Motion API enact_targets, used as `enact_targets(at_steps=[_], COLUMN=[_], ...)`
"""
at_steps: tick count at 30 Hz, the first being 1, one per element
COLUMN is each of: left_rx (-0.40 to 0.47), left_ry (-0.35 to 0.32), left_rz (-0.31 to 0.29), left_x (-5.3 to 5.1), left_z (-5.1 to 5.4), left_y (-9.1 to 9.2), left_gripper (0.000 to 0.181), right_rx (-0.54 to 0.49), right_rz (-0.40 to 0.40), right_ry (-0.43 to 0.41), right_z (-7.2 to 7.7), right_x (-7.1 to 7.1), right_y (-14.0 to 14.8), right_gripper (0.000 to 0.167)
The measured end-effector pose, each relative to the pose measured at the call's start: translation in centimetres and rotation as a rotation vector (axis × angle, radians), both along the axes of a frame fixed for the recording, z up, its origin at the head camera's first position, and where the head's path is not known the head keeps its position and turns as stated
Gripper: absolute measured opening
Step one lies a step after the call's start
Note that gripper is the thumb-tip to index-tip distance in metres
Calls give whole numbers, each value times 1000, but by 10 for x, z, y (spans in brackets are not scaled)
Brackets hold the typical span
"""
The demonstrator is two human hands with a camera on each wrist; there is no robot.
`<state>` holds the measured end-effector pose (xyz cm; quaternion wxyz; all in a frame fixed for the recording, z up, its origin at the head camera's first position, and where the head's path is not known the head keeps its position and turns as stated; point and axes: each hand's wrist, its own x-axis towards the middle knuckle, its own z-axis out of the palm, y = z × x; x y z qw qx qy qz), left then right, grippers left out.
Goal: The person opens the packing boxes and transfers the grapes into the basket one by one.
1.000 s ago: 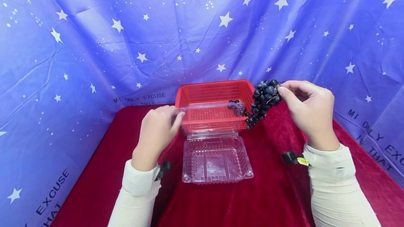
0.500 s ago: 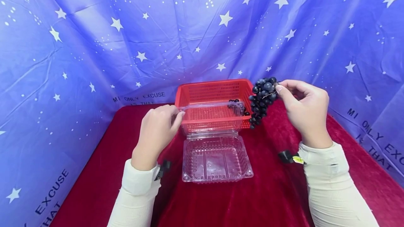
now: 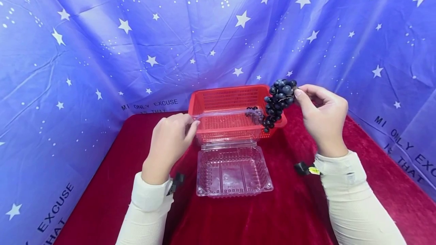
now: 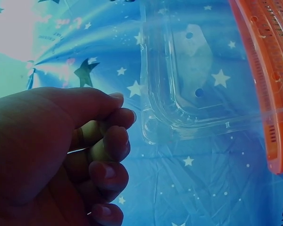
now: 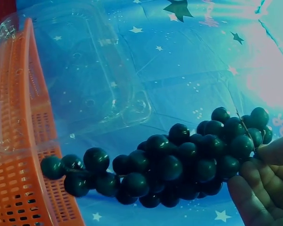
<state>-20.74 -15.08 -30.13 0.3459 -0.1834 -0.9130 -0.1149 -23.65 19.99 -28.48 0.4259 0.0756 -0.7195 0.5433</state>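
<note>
My right hand (image 3: 324, 115) pinches the stem end of a dark grape bunch (image 3: 280, 99) between thumb and fingers. The bunch hangs over the right side of a red plastic basket (image 3: 231, 93), its berries filling the middle of the right wrist view (image 5: 172, 167). A clear hinged container lies in front of the basket, its tray (image 3: 235, 173) facing up. Its raised lid (image 4: 193, 89) stands before the basket. My left hand (image 3: 170, 144) has curled fingers and a thumb touching the index finger; in the left wrist view, a small gap separates them from the lid corner.
More dark grapes (image 3: 252, 110) are in the basket's right part, partly behind the clear lid. A dark red cloth (image 3: 265, 222) covers the table. A blue curtain (image 3: 190, 29) with white stars encloses the back and sides.
My right hand has moved left and slightly up with the grape bunch, from right of the basket to over its right end. My left hand and the container hold still.
</note>
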Motion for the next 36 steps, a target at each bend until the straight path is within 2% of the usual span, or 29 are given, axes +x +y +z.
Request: enact_targets(at_steps=[9,13,27,36], left_rx=[4,-4,-24,-25], left_ry=[8,5,0,2], left_rz=[-11,-16,-22,-21], left_x=[1,1,1,1], left_z=[0,0,-1,-2], left_y=[2,3,4,4], left_gripper=[15,17,17,17], right_rx=[-121,-127,-40,81], right_rz=[51,76,84,42], right_ry=[6,0,-90,-147], right_z=[-16,-23,-39,-47], right_x=[-18,-24,-35,-41], right_y=[1,-1,-3,-4], right_gripper=[15,14,14,11])
